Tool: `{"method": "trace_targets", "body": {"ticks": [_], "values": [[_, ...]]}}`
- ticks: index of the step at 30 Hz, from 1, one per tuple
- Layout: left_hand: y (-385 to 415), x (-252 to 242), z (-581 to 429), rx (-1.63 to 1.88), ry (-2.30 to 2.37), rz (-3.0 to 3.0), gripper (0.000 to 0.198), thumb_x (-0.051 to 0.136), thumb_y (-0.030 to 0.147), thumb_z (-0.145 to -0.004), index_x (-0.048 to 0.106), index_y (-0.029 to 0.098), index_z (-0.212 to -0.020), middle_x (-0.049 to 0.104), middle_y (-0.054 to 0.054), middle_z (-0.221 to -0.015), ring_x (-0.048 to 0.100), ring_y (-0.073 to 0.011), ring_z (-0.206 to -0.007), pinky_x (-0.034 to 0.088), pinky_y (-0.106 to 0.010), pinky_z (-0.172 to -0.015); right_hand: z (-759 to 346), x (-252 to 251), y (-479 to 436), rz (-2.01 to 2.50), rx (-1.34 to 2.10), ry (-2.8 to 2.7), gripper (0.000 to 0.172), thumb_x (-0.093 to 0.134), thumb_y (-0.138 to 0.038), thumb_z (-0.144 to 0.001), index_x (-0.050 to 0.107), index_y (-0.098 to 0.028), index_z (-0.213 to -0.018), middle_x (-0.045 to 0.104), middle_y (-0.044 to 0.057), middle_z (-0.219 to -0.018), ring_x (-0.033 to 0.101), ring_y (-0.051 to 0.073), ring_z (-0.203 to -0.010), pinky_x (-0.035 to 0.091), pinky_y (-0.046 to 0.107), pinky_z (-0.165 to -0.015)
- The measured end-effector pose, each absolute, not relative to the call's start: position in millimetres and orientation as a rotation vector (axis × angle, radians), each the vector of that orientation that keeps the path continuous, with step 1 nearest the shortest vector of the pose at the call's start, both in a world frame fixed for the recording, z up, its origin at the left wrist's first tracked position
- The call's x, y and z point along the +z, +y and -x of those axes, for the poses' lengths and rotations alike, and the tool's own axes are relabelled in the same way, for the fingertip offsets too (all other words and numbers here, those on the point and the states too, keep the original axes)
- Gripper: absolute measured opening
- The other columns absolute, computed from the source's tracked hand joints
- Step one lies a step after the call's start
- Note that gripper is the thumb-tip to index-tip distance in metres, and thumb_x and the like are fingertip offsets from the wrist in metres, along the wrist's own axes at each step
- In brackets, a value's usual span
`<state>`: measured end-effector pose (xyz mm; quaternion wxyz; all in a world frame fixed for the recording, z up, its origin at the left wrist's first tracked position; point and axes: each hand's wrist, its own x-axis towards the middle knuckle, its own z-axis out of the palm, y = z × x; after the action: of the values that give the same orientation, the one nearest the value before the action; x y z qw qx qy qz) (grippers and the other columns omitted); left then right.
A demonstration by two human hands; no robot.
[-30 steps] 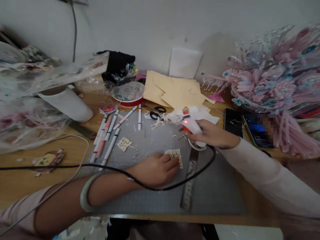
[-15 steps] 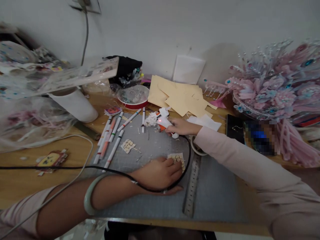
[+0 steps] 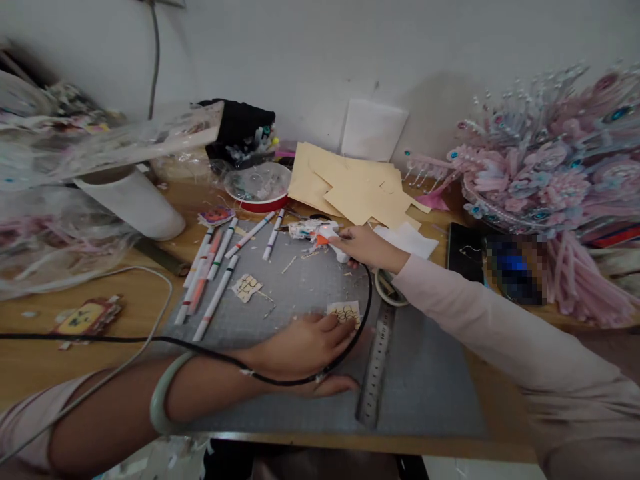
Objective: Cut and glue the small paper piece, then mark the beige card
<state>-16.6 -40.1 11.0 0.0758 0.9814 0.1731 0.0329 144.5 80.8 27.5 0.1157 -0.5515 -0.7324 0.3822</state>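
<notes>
My right hand (image 3: 361, 245) is closed round the handle of a white glue gun with an orange trigger (image 3: 320, 233). The gun lies on its side at the far part of the grey cutting mat (image 3: 425, 373), nozzle to the left. Its black cord (image 3: 369, 293) loops down and passes over my left hand (image 3: 300, 347). That hand, slightly blurred, rests low over the mat with the fingers stretched out. Its fingertips touch a small cream paper piece with dark line drawing (image 3: 345, 312). A similar drawn piece (image 3: 247, 287) lies to the left.
Several markers (image 3: 216, 298) lie on the left of the mat. A steel ruler (image 3: 375, 373) and a tape roll (image 3: 387, 290) are at the right. Cream card sheets (image 3: 350, 183), a red-rimmed bowl (image 3: 260, 204) and a white cup (image 3: 137, 203) stand behind. Pink beaded ornaments (image 3: 545, 167) fill the right.
The glue gun has turned and come down flat, still in my right hand. A marker near it has shifted left and tilted. The left hand stays by the drawn paper piece.
</notes>
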Motion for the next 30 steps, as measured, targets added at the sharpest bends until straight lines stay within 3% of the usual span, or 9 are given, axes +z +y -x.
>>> {"method": "trace_targets", "body": {"ticks": [4,7,13,16,20,25,30], "values": [[-55,10,15,0.127,0.598,-3.090,0.065,0.035,0.047,-0.088,0.009,0.018,-0.140,0.048,-0.018,-0.123,0.053,-0.0300,-0.102,0.046,-0.037,-0.075,-131,32,72,1.639,1.297,-1.993,0.027,0.040,-0.034,-0.089,0.046,-0.017,-0.070,0.057,0.000,-0.059,0.056,0.010,-0.046,0.043,0.020,-0.043],[-61,4,14,0.180,0.653,-3.125,0.069,0.036,0.046,-0.088,0.005,0.013,-0.140,0.047,-0.021,-0.124,0.051,-0.0306,-0.106,0.046,-0.037,-0.078,-126,42,68,1.631,1.408,-1.984,0.030,0.039,-0.034,-0.090,0.049,-0.016,-0.068,0.060,0.003,-0.060,0.058,0.011,-0.049,0.047,0.021,-0.045],[-61,2,14,0.258,0.812,-3.014,0.072,0.035,0.042,-0.088,0.007,-0.003,-0.137,0.048,-0.025,-0.123,0.052,-0.0285,-0.106,0.047,-0.034,-0.079,-132,78,64,1.747,1.471,-2.475,0.047,0.039,-0.043,-0.088,0.053,-0.013,-0.054,0.056,0.004,-0.046,0.049,0.010,-0.037,0.041,0.022,-0.041],[-61,7,14,0.217,0.830,-3.000,0.070,0.034,0.043,-0.088,0.012,-0.004,-0.135,0.050,-0.024,-0.120,0.052,-0.0281,-0.105,0.047,-0.034,-0.076,-133,87,62,1.695,1.486,-2.642,0.033,0.045,-0.031,-0.087,0.058,-0.012,-0.063,0.052,-0.002,-0.039,0.044,0.007,-0.033,0.034,0.019,-0.037],[-62,5,13,0.218,0.821,-3.021,0.065,0.040,0.041,-0.087,0.022,0.000,-0.134,0.051,-0.020,-0.122,0.051,-0.0258,-0.107,0.046,-0.031,-0.077,-123,75,56,1.675,1.840,-2.272,0.022,0.050,-0.019,-0.085,0.054,-0.013,-0.064,0.045,-0.006,-0.036,0.036,0.004,-0.029,0.026,0.017,-0.032],[-70,-8,9,0.222,0.866,-3.132,0.052,0.036,0.038,-0.090,0.030,0.010,-0.134,0.049,-0.015,-0.127,0.051,-0.0297,-0.109,0.043,-0.037,-0.077,-99,54,46,1.612,2.112,-1.924,0.028,0.042,-0.009,-0.087,0.046,-0.013,-0.060,0.051,-0.004,-0.048,0.045,0.004,-0.037,0.040,0.014,-0.040],[-80,-15,3,0.219,0.987,-3.098,0.056,0.044,0.043,-0.086,0.033,0.016,-0.133,0.051,-0.012,-0.126,0.049,-0.0302,-0.111,0.039,-0.036,-0.079,-81,42,44,1.595,2.105,-1.757,0.030,0.044,-0.004,-0.085,0.046,-0.012,-0.056,0.052,-0.003,-0.050,0.048,0.003,-0.040,0.045,0.014,-0.044]]}}
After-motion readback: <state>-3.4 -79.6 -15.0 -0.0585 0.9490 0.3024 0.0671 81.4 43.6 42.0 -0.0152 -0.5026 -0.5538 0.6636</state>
